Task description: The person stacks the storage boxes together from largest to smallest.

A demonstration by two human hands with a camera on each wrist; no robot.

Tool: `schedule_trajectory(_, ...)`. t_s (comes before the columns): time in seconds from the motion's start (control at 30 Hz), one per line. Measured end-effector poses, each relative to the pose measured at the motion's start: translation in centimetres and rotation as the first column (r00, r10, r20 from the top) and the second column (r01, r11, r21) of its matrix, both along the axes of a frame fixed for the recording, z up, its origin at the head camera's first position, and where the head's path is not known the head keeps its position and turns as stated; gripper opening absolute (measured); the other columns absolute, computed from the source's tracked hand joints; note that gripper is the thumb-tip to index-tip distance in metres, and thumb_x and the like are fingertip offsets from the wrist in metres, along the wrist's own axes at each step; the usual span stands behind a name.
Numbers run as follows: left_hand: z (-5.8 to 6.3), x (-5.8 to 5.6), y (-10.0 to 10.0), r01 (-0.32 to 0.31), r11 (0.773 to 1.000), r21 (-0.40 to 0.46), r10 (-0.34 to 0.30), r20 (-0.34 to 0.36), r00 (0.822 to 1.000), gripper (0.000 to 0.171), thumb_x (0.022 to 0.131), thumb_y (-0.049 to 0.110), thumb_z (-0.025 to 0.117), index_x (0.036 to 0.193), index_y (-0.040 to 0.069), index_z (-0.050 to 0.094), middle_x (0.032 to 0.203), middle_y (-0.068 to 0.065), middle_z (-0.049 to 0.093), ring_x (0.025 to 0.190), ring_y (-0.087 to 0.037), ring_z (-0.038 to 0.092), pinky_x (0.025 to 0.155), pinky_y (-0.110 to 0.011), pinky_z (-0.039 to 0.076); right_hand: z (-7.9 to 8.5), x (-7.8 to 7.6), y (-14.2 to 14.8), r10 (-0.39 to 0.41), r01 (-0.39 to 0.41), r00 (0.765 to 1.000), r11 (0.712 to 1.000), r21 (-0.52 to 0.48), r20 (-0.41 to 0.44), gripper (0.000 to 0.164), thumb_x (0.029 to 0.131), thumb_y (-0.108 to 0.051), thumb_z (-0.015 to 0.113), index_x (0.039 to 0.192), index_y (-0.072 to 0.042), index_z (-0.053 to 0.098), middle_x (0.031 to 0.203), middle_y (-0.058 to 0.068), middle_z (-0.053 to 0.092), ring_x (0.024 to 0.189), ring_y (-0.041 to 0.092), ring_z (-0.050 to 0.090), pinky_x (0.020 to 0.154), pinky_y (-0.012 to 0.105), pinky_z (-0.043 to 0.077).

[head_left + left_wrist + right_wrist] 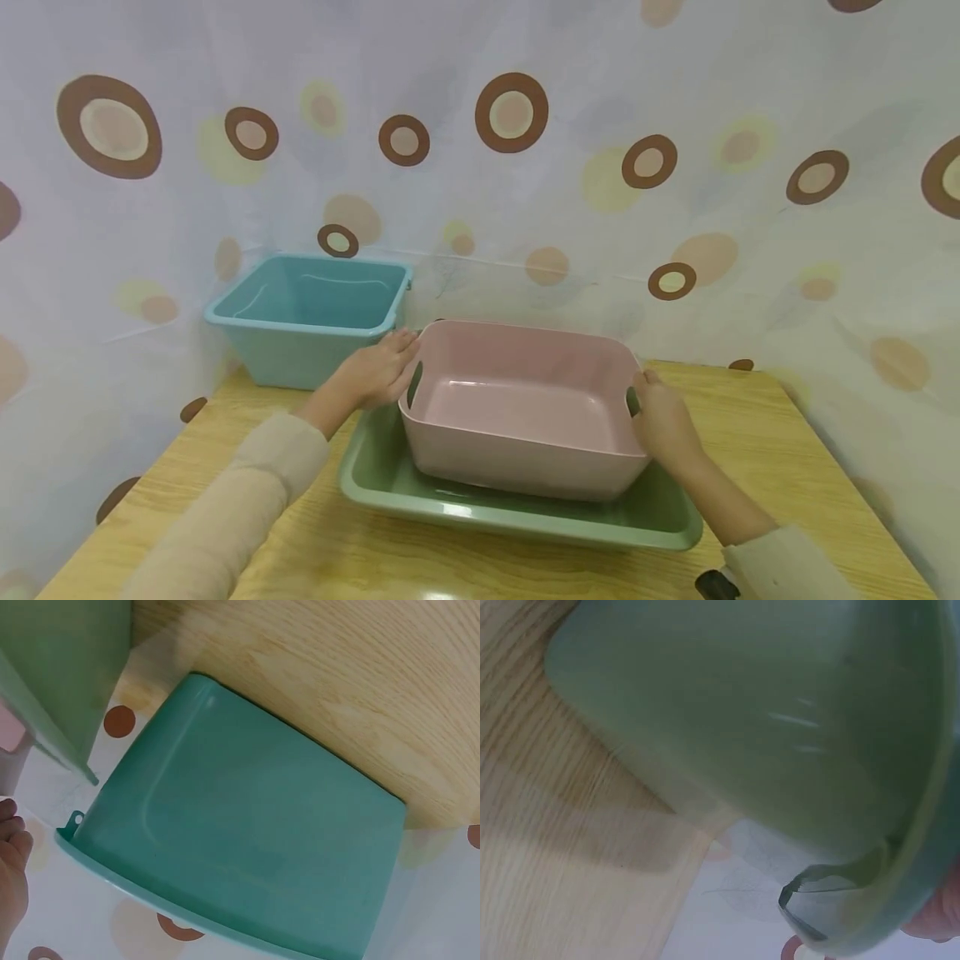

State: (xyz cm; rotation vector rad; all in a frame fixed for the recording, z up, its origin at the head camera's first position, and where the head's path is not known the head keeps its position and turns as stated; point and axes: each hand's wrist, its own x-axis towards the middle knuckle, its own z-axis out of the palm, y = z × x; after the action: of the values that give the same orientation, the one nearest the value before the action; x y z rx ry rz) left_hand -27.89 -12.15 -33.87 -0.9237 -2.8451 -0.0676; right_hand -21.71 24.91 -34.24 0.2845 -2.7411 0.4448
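A pink basin (525, 458) with a cut-out handle at each end sits in a larger green basin (480, 518), turned slightly against it. My left hand (378, 371) touches the pink basin's left end near the rim, its fingers fairly straight. In the left wrist view, part of the left hand (11, 870) shows at the left edge. At the opposite end, my right hand (667, 421) holds the pink basin beside its right handle, fingers bent at the rim. Only a bit of the right hand (937, 909) shows behind the green basin's rim (922, 847) in the right wrist view.
A blue basin (285, 350) stands at the back left, close by my left hand. Everything rests on a light wooden table (757, 467). A white sheet with brown and yellow circles (570, 208) hangs behind and beside it.
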Motion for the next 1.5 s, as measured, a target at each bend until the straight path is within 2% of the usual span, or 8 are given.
schedule_trajectory(0.1, -0.5, 0.1, -0.1, 0.009, 1.000, -0.006, -0.009, -0.019, 1.000, 0.049, 0.095, 0.018, 0.032, 0.135, -0.008, 0.041, 0.143, -0.024, 0.039, 0.135, -0.038, 0.033, 0.111, -0.047, 0.030, -0.4, 0.0, -0.2, -0.001, 0.001, 1.000, 1.000, 0.006, -0.005, 0.036, 0.072, 0.019, 0.044, 0.107, 0.021, 0.053, 0.108, 0.040, 0.054, 0.094, 0.053, 0.058, 0.076, 0.055, 0.051)
schedule_trajectory(0.3, -0.9, 0.3, -0.1, 0.019, 1.000, -0.012, -0.020, -0.037, 0.999, 0.048, 0.095, 0.018, 0.032, 0.134, -0.008, 0.042, 0.142, -0.024, 0.041, 0.135, -0.039, 0.034, 0.110, -0.047, 0.030, -0.8, 0.2, -0.4, -0.012, 0.012, 1.000, 1.000, 0.004, 0.002, 0.043, 0.073, 0.019, 0.044, 0.116, 0.022, 0.049, 0.115, 0.042, 0.050, 0.105, 0.055, 0.052, 0.085, 0.056, 0.048)
schedule_trajectory(0.87, -2.1, 0.3, -0.3, 0.025, 0.999, -0.031, -0.026, -0.011, 1.000, 0.049, 0.094, 0.017, 0.032, 0.134, -0.010, 0.041, 0.142, -0.024, 0.039, 0.136, -0.037, 0.032, 0.112, -0.045, 0.028, -1.9, 0.0, -0.5, -0.021, 0.023, 0.998, 0.999, -0.026, 0.052, 0.047, 0.073, 0.018, 0.041, 0.120, 0.022, 0.046, 0.123, 0.043, 0.044, 0.112, 0.055, 0.047, 0.090, 0.057, 0.043)
schedule_trajectory(1.27, -2.8, 0.3, -0.7, 0.029, 0.999, -0.034, -0.030, -0.013, 0.999, 0.049, 0.094, 0.017, 0.034, 0.134, -0.010, 0.042, 0.142, -0.025, 0.040, 0.136, -0.037, 0.033, 0.112, -0.044, 0.028, -2.6, -0.1, -0.8, -0.020, 0.020, 0.999, 1.000, -0.005, 0.038, 0.049, 0.071, 0.019, 0.043, 0.119, 0.024, 0.046, 0.122, 0.042, 0.046, 0.108, 0.054, 0.050, 0.087, 0.054, 0.046)
schedule_trajectory(1.5, -3.0, 0.4, -0.8, 0.030, 0.999, -0.009, -0.030, 0.019, 0.999, 0.050, 0.093, 0.017, 0.035, 0.135, -0.011, 0.039, 0.144, -0.026, 0.036, 0.137, -0.038, 0.030, 0.113, -0.045, 0.027, -3.2, -0.1, -1.2, -0.015, 0.015, 1.000, 1.000, 0.000, 0.008, 0.046, 0.071, 0.019, 0.046, 0.116, 0.024, 0.048, 0.115, 0.041, 0.050, 0.104, 0.053, 0.053, 0.085, 0.054, 0.048)
